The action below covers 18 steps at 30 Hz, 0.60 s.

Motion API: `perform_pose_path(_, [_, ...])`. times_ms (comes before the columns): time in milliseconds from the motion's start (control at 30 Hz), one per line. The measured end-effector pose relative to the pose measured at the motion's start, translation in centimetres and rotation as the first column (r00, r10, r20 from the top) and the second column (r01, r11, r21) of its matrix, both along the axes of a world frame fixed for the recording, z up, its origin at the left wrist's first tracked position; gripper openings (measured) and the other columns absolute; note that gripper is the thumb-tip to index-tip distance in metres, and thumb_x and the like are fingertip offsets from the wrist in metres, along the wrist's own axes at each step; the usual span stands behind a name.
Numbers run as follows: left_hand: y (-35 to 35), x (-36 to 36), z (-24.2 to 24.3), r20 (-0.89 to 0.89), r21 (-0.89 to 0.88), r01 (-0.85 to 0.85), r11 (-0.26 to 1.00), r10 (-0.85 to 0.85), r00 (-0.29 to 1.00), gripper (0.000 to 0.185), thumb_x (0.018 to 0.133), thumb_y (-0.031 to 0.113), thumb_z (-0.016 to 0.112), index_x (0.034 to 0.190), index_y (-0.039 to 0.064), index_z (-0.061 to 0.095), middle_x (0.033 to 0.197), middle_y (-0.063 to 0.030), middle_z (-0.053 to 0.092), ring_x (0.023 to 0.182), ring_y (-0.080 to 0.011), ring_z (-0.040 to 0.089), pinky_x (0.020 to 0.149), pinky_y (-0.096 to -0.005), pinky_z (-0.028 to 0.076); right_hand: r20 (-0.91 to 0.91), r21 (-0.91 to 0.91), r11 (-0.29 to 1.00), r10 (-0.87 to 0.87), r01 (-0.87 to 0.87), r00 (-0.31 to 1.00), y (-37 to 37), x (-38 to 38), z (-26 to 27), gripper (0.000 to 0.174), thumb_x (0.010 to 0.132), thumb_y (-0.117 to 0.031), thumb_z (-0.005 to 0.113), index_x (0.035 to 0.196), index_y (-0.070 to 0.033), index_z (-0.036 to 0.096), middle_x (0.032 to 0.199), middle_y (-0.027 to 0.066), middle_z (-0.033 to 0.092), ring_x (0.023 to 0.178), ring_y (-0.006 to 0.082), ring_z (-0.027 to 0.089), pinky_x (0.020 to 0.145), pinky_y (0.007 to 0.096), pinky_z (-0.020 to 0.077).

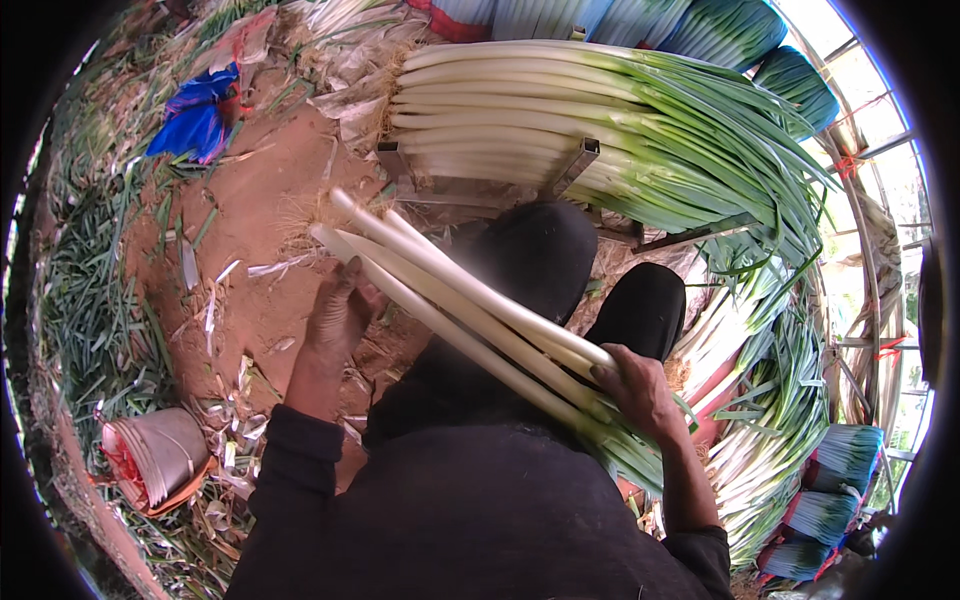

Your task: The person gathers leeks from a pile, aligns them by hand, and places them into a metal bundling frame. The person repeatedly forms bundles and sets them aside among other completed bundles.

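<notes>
Several long leeks (pixel 465 300) slant across my lap, white root ends to the upper left and green leaves to the lower right. My right hand (pixel 637 386) grips them near where the white turns green. By the root ends, my left hand (pixel 341 307) is just below the lowest stalk, its thumb against or very near the stalk's edge. Its fingers are blurred and apart from the thumb, and do not appear wrapped around the stalks. Beyond my knees, a thick pile of leeks (pixel 510 112) lies across a metal frame (pixel 577 166) with upright square-tube posts.
More loose leeks (pixel 757 457) lie at my right, beside tied bundles (pixel 844 457). Other wrapped bundles (pixel 630 19) stand behind the frame. A tilted bucket (pixel 169 450) with red strips sits at lower left. Blue plastic (pixel 195 112) and leaf trimmings (pixel 105 315) litter the dirt floor (pixel 255 195).
</notes>
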<state>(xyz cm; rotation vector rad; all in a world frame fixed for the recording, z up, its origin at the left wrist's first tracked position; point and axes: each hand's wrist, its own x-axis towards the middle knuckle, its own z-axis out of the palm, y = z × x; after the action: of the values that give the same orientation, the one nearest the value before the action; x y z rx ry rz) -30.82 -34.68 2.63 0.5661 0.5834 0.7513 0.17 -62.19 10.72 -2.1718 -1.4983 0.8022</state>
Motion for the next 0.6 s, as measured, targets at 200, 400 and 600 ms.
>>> perform_pose_path(200, [-0.2, 3.1, -0.9, 0.096, -0.102, 0.0, 0.995, 0.01, 0.995, 0.06, 0.091, 0.035, 0.08, 0.135, 0.002, 0.055, 0.131, -0.0104, 0.062, 0.123, -0.0247, 0.058, 0.109, -0.0431, 0.046, -0.172, -0.189, 0.981, -0.07, 0.036, 0.983, 0.6, 1.4, 1.3, 0.039, 0.098, -0.035, 0.068, 0.118, -0.002, 0.067, 0.09, 0.021, 0.072, 0.086, 0.0347, 0.072, 0.077, 0.0447, 0.0536])
perform_pose_path(400, [2.0, 1.0, 0.9, -0.34, 0.245, -0.482, 0.841, 0.54, 0.77, 0.043, 0.096, 0.028, 0.075, 0.126, 0.001, 0.06, 0.114, -0.0071, 0.065, 0.104, -0.0178, 0.064, 0.094, -0.035, 0.054, -0.184, -0.192, 0.98, 0.018, -0.054, 0.983, 0.2, 1.2, 0.7, 0.039, 0.095, -0.035, 0.071, 0.118, -0.003, 0.067, 0.092, 0.0223, 0.071, 0.088, 0.0388, 0.071, 0.079, 0.0461, 0.0533])
perform_pose_path(600, [-0.2, 1.7, 7.2, -0.287, 0.691, -0.31, 0.653, 0.641, 0.712, 0.049, 0.101, 0.012, 0.066, 0.145, -0.002, 0.049, 0.126, -0.011, 0.062, 0.12, -0.0208, 0.06, 0.104, -0.035, 0.05, -0.093, -0.125, 0.991, 0.032, -0.044, 0.995, 1.1, 3.8, 4.3, 0.035, 0.096, -0.03, 0.071, 0.118, -0.003, 0.066, 0.089, 0.0204, 0.071, 0.083, 0.0379, 0.071, 0.074, 0.0454, 0.0531])
